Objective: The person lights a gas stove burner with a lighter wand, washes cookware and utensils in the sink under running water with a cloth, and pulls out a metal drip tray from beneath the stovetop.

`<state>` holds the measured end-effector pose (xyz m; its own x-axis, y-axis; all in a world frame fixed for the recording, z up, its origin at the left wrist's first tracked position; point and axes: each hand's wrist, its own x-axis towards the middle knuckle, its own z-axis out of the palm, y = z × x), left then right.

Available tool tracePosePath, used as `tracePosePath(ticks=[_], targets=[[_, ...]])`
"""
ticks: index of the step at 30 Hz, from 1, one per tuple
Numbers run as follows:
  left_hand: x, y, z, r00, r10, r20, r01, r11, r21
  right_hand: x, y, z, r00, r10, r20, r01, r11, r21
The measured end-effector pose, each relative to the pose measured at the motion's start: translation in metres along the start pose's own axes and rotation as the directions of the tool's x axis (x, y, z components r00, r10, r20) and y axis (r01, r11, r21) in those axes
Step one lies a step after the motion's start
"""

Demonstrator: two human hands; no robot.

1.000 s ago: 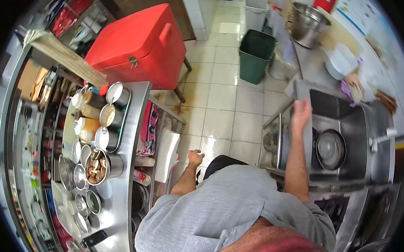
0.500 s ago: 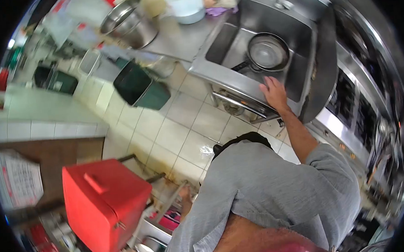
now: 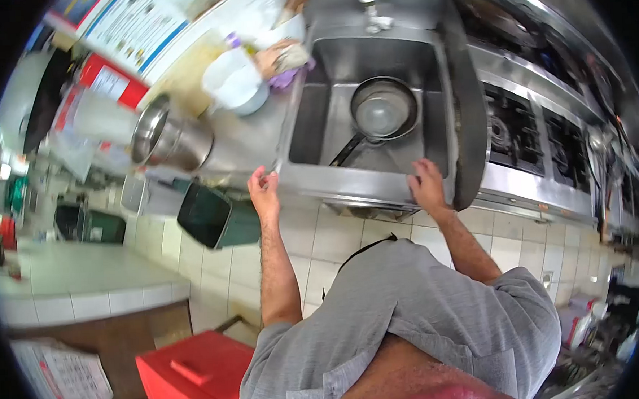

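A dark frying pan lies in the steel sink, its handle pointing toward the front left corner. Something pale and round, perhaps water or a bowl, shows inside the pan. My right hand is at the sink's front rim near the right corner, fingers apart and holding nothing; whether it touches the rim I cannot tell. My left hand is raised by the front edge of the steel counter, just left of the sink, with its fingers loosely bent, apart and holding nothing.
A faucet stands behind the sink. Left of it are a white tub, cloths and a steel pot. A green bin is below the counter. A gas stove stands right; a red box is behind.
My body has turned to face the sink. My left hand has come up from low beside the red box to the counter edge. My right hand stays at the sink's front rim.
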<state>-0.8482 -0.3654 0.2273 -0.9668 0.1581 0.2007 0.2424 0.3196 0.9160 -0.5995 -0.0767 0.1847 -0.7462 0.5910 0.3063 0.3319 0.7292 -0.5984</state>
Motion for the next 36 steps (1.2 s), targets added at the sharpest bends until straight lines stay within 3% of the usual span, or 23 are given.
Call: tracePosePath(ticks=[3,5,7,10,11,13,15,17,19,20,22,24,25,27,29,31,32,34,36], targets=[[0.021,0.045,0.065,0.981,0.003,0.192,0.028,0.987,-0.157,-0.012,0.004,-0.011,0.994,-0.103,-0.021,0.100,0.988,-0.115],[0.043,0.036,0.101,0.949,0.026,0.315,0.067,0.957,-0.281,-0.023,0.003,-0.011,1.000,-0.028,-0.012,0.026,0.989,-0.145],[0.065,0.037,0.128,0.894,-0.040,0.446,0.218,0.909,-0.355,-0.029,0.002,-0.018,0.997,-0.078,0.021,0.081,0.970,-0.228],[0.113,0.027,0.161,0.788,-0.043,0.614,0.417,0.771,-0.481,-0.034,-0.011,-0.022,0.991,0.058,-0.124,-0.087,0.964,-0.250],[0.130,0.027,0.171,0.762,-0.060,0.644,0.486,0.710,-0.510,-0.034,-0.009,-0.019,0.985,0.036,-0.166,-0.073,0.973,-0.219],[0.163,0.023,0.192,0.783,-0.077,0.617,0.474,0.717,-0.512,-0.043,-0.012,-0.022,0.972,0.035,-0.234,-0.088,0.972,-0.220],[0.204,0.016,0.210,0.794,-0.147,0.590,0.499,0.712,-0.493,-0.055,-0.029,-0.026,0.915,0.010,-0.403,-0.061,0.992,-0.113],[0.232,0.017,0.217,0.809,-0.130,0.574,0.462,0.744,-0.482,-0.075,-0.051,-0.031,0.867,0.015,-0.498,-0.102,0.984,-0.148],[0.266,0.007,0.226,0.800,-0.161,0.577,0.486,0.738,-0.468,-0.102,-0.071,-0.032,0.806,0.215,-0.552,-0.316,0.944,-0.094],[0.286,-0.001,0.225,0.776,-0.151,0.612,0.509,0.724,-0.466,-0.116,-0.077,-0.026,0.797,0.225,-0.561,-0.334,0.938,-0.098],[0.298,-0.002,0.229,0.742,-0.138,0.656,0.534,0.712,-0.455,-0.143,-0.082,-0.016,0.608,0.419,-0.674,-0.535,0.844,0.042],[0.290,0.016,0.235,0.846,-0.239,0.477,0.496,0.681,-0.539,-0.166,-0.085,-0.013,0.525,0.499,-0.690,-0.593,0.795,0.124],[0.281,0.019,0.238,0.839,-0.229,0.494,0.499,0.686,-0.530,-0.179,-0.087,-0.012,0.444,0.570,-0.692,-0.632,0.746,0.209],[0.249,0.030,0.246,0.892,-0.168,0.420,0.416,0.668,-0.617,-0.203,-0.085,-0.011,0.395,0.554,-0.732,-0.678,0.714,0.174],[0.199,0.051,0.250,0.904,-0.111,0.412,0.360,0.716,-0.598,-0.227,-0.087,-0.014,0.269,0.611,-0.744,-0.716,0.644,0.270],[0.156,0.057,0.261,0.895,-0.325,0.307,0.445,0.714,-0.540,-0.259,-0.083,-0.010,0.192,0.610,-0.769,-0.736,0.608,0.299],[0.127,0.071,0.258,0.891,-0.310,0.333,0.449,0.715,-0.536,-0.277,-0.080,-0.009,0.137,0.619,-0.773,-0.759,0.567,0.319],[0.062,0.118,0.237,0.843,-0.097,0.528,0.439,0.690,-0.575,-0.317,-0.079,-0.004,0.069,0.626,-0.777,-0.784,0.516,0.346],[0.000,0.170,0.225,0.844,0.136,0.519,0.300,0.682,-0.667,-0.359,-0.076,-0.005,0.018,0.723,-0.690,-0.807,0.418,0.417]])
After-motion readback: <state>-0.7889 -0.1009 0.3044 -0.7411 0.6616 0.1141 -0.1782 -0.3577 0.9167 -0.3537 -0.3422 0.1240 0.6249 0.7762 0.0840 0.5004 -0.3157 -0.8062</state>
